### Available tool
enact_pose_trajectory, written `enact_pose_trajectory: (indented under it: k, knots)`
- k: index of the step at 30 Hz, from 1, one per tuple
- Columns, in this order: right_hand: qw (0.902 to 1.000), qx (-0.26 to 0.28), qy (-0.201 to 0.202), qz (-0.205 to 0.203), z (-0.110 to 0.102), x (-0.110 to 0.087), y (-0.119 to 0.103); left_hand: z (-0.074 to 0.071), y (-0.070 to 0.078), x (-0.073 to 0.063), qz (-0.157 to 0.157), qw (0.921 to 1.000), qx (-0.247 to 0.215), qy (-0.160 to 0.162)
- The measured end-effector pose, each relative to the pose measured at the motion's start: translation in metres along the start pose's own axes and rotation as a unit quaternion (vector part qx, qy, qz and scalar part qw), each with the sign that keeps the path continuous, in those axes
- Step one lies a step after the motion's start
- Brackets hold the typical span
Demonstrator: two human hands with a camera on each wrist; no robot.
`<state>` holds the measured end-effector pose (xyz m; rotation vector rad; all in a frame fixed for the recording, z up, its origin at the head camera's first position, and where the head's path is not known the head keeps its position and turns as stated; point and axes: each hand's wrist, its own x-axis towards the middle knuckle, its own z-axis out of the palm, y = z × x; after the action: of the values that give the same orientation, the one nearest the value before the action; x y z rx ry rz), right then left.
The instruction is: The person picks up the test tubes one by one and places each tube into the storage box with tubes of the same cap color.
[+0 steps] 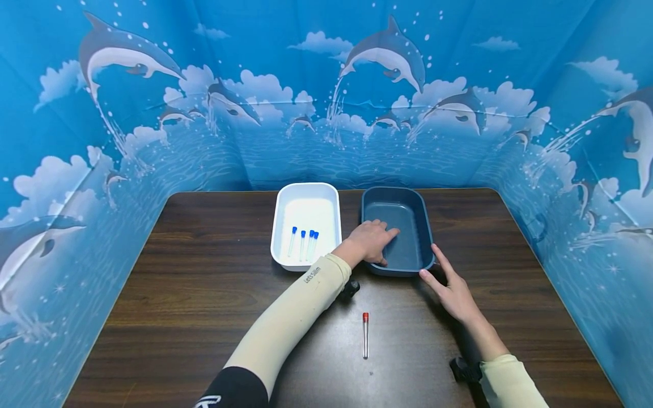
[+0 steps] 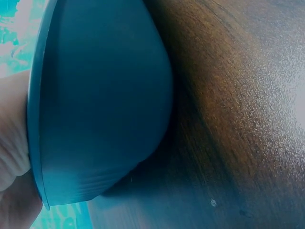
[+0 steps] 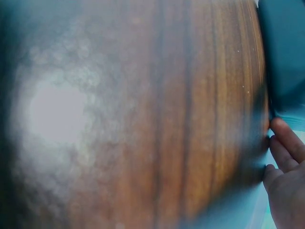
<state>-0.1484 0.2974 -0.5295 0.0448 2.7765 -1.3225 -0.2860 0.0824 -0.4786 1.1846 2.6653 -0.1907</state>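
A dark blue tray (image 1: 405, 241) stands on the table, with no tubes visible in it. My left hand (image 1: 371, 241) reaches over its left rim, fingers spread inside above the floor. In the left wrist view, part of that hand (image 2: 12, 148) lies against the tray's rim (image 2: 35, 109). My right hand (image 1: 454, 292) touches the tray's front right corner with extended fingers and thumb. The right wrist view shows its fingers (image 3: 288, 138) beside the tray (image 3: 290, 57). A red-capped clear tube (image 1: 365, 335) lies on the table in front of the tray.
A white tray (image 1: 308, 198) stands left of the dark blue one and holds several blue-capped tubes (image 1: 302, 243). The brown wooden table (image 1: 204, 289) has its far edge just behind both trays. A blue dolphin-print curtain (image 1: 326, 147) surrounds the table.
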Motion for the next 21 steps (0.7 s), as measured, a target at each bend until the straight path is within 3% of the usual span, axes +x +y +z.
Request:
enact_pose_trajectory:
  k: [10,21]
  knots:
    - [1.0000,0.003,-0.002,0.001,-0.0003,-0.0001,-0.0017,-0.0001,0.0000,-0.0010,0.001,0.9999,-0.004,0.009]
    - [1.0000,0.003,-0.001,0.001,-0.0008,-0.0007,-0.0031,0.0022,-0.0030,-0.0022,0.012,0.9983,-0.047,0.032]
